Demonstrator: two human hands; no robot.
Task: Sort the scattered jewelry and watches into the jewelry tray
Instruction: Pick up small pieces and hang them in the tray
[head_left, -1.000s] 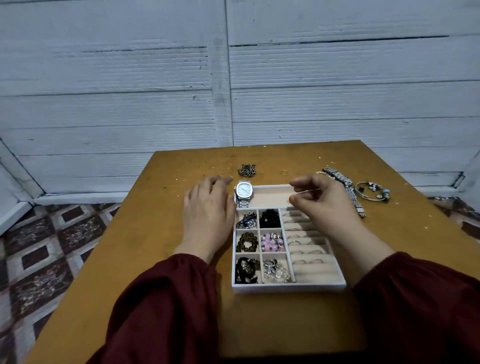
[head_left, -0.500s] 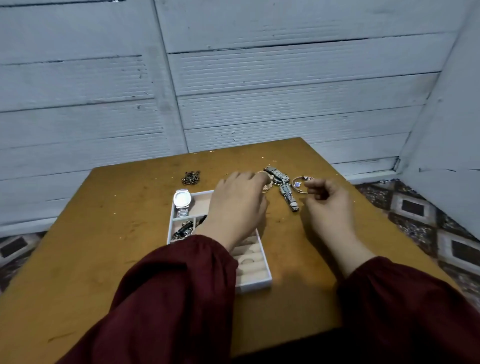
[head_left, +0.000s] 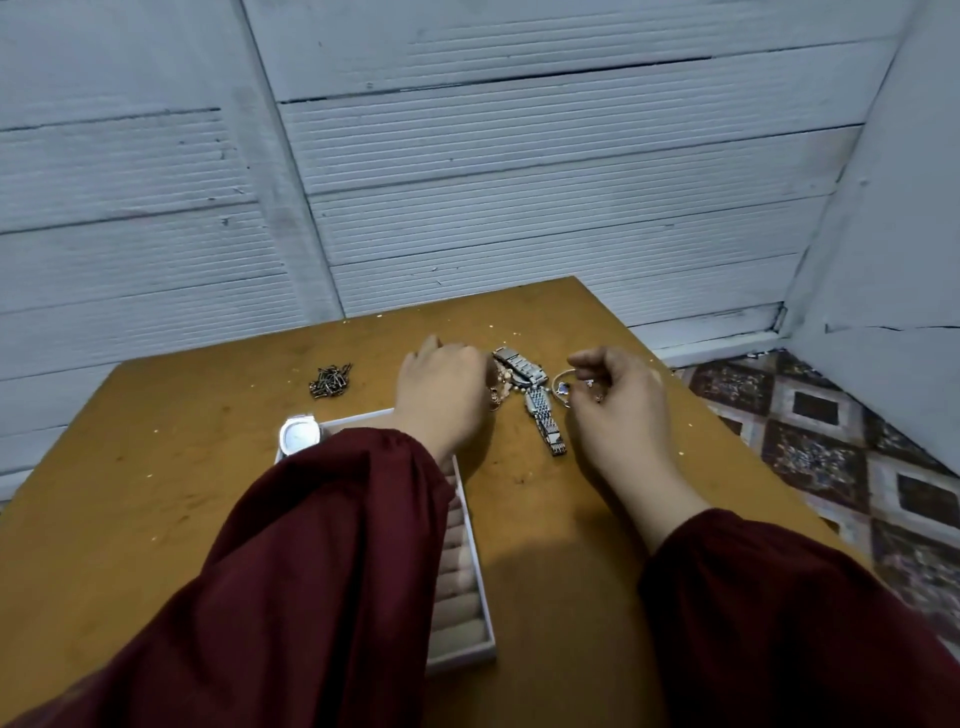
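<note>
- While the left hand (head_left: 441, 397) is held palm down just past the far right corner of the jewelry tray (head_left: 487, 631), its fingers are bent down onto a rose-gold bracelet (head_left: 497, 387). The fingertips are hidden, so it cannot be told whether the piece is gripped.
- The right hand (head_left: 621, 415) is held near the desk's right edge, its fingers curled, and a silver charm bangle (head_left: 560, 388) is pinched between thumb and fingertips.
- Between the two hands a silver watch (head_left: 537, 410) is laid flat on the desk (head_left: 156, 493). Its metal band is stretched from the far edge towards the near one, and the rose-gold bracelet is just beside its far end.
- The tray is set at about the middle of the desk and is largely covered by the dark red left sleeve (head_left: 322, 571). A column of beige ring rolls (head_left: 457, 587) is seen along its right wall.
- A white-faced watch (head_left: 300, 435) is seen at the tray's far left corner.
- A small heap of dark chain (head_left: 330, 380) is left on the desk beyond the tray, towards the far edge and apart from the left hand.
- The right sleeve (head_left: 779, 623) is seen at the near right corner, with patterned floor tiles (head_left: 831, 441) shown past the right edge.
</note>
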